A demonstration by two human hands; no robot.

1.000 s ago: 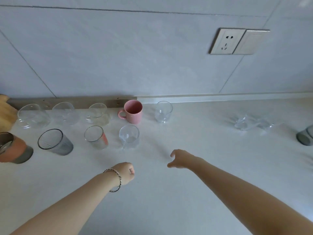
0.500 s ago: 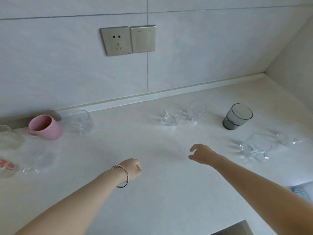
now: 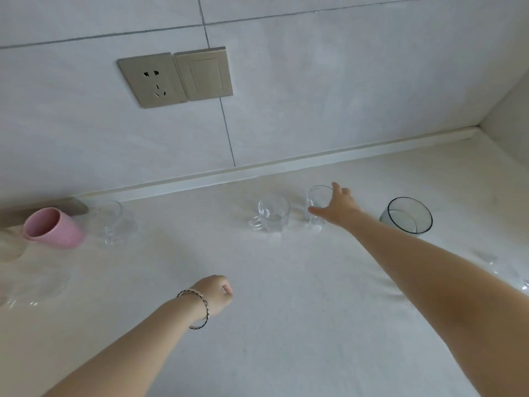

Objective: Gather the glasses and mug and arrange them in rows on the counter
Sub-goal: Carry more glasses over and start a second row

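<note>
**Counter inventory: right hand at a clear glass near the back wall**

- Counter (image 3: 286,325): pale, matt surface, meeting a tiled wall (image 3: 315,96) along a raised strip.
- Right hand (image 3: 339,207): reaching to about 1 o'clock, fingers spread apart and curved around a small clear glass (image 3: 316,203); thumb at its near side, fingertips past its rim. Whether the grasp has closed on the glass cannot be told.
- Clear handled glass (image 3: 272,213): upright, just beside the first at its 9 o'clock, handle toward the viewer's left.
- Grey tinted tumbler (image 3: 408,214): upright, at 3 o'clock of the right hand, apart from it.
- Left hand (image 3: 216,293): at 6 o'clock of the handled glass, well apart from it, over bare counter; fingers curled together in a loose fist, holding nothing. A thin bracelet (image 3: 200,309) circles the wrist.
- Pink mug (image 3: 54,227): far out at 9 o'clock, near the wall.
- Clear glass (image 3: 113,222): just beside the mug at its 3 o'clock, blurred.
- Further clear glassware at the left edge (image 3: 37,285) and right edge (image 3: 503,267): too faint to tell apart.
- Wall socket (image 3: 151,80) and switch plate (image 3: 204,73): side by side at 11 o'clock, brushed metal finish.
</note>
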